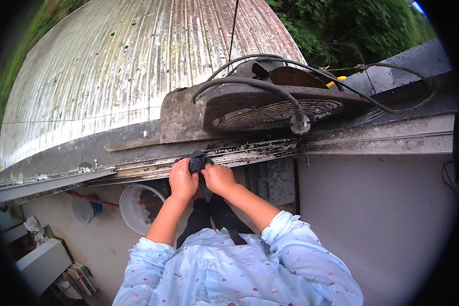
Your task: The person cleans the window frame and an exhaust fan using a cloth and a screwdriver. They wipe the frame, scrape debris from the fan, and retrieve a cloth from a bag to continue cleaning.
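Observation:
My left hand (184, 179) and my right hand (218, 179) meet in the middle of the view, both gripping a dark, bunched cloth (197, 160). The cloth is over the edge of a grimy, light-coloured metal sliding track (252, 152), which has black grime along its right part. Some of my fingertips are hidden behind the cloth. Just beyond the hands, a weathered grey block-like object (183, 114) rests on the ledge, beside a dirty hollow piece with a ridged inside (279, 114).
A thick cable (252, 81) loops over the ledge. Below left stand a white bucket (124, 214) holding foamy liquid and a blue container (96, 206). A corrugated roof (137, 65) spreads beyond the ledge. A metal rail (53, 185) lies along the track at left.

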Demonstrator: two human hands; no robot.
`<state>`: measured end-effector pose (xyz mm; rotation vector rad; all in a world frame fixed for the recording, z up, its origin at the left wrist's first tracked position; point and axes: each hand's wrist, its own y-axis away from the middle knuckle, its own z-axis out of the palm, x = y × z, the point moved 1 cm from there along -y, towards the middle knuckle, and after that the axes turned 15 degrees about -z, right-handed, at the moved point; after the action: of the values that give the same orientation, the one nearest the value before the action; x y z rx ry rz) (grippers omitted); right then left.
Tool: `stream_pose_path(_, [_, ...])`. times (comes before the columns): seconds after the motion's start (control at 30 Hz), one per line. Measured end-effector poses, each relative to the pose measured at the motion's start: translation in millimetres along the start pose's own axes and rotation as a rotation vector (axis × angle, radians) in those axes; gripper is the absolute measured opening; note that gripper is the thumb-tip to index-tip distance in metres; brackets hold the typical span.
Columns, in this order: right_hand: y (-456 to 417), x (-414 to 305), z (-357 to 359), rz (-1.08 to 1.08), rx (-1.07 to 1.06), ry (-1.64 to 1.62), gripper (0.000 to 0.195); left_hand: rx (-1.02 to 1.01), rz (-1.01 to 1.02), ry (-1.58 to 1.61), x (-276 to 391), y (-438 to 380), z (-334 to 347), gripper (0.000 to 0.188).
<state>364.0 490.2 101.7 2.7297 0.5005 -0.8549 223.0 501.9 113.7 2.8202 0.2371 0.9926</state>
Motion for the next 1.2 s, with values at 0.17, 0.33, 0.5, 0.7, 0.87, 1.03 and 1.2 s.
stream_pose_path(0.17, [31, 25, -19, 0.206, 0.112, 0.007, 0.024, -0.143, 0.01, 0.108, 29, 4, 31, 0.041])
stream_pose_path(0.33, [69, 76, -66, 0.376, 0.18, 0.12, 0.022, -0.284, 0.129, 0.191, 93, 8, 84, 0.039])
stream_pose_path(0.5, [97, 116, -116, 0.462, 0.277, 0.202, 0.022, -0.35, 0.17, 0.12, 149, 12, 133, 0.034])
stream_pose_path(0.7, [118, 143, -153, 0.623, 0.309, 0.24, 0.025, -0.456, 0.194, 0.088, 183, 11, 146, 0.039])
stream_pose_path(0.87, [148, 131, -176, 0.586, 0.395, 0.387, 0.018, -0.448, 0.278, 0.022, 191, 20, 158, 0.049])
stream_pose_path(1.03, [133, 93, -166, 0.379, 0.352, 0.423, 0.018, -0.494, 0.215, 0.043, 199, 24, 154, 0.052])
stream_pose_path(1.2, [131, 141, -144, 0.428, 0.192, 0.536, 0.015, -0.515, 0.329, 0.166, 192, 30, 152, 0.054])
